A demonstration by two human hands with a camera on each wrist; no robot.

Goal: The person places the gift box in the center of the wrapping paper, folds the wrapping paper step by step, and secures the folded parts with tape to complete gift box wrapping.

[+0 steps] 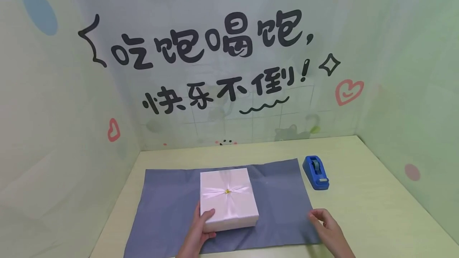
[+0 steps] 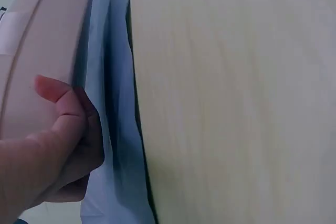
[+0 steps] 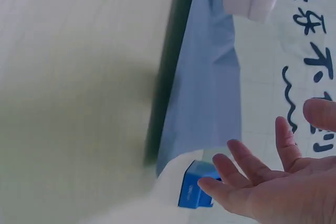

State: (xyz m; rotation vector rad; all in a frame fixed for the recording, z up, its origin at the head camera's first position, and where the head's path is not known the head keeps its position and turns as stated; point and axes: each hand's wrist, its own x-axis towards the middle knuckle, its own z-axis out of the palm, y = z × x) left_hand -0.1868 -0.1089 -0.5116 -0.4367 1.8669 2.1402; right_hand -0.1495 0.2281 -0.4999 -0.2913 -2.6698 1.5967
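Note:
A pale pink gift box (image 1: 229, 206), tied with a ribbon and a small gold ornament, sits on a blue-grey sheet of wrapping paper (image 1: 163, 206). My left hand (image 1: 197, 228) grips the box at its near left corner, thumb on the lid and the other fingers along the side. In the left wrist view the thumb lies on the pink box (image 2: 52, 40), while the fingertips are hidden. By the right edge of the paper hovers my right hand (image 1: 327, 226). The right wrist view shows that hand (image 3: 283, 187) with loosely spread fingers, holding nothing, apart from the sheet (image 3: 202, 98).
A blue tape dispenser (image 1: 316, 173) stands beyond the paper's far right corner. Pale walls with lettering (image 1: 236, 31) enclose the light wooden table (image 1: 373, 210) at the back and both sides. The paper's right edge lifts slightly off the table.

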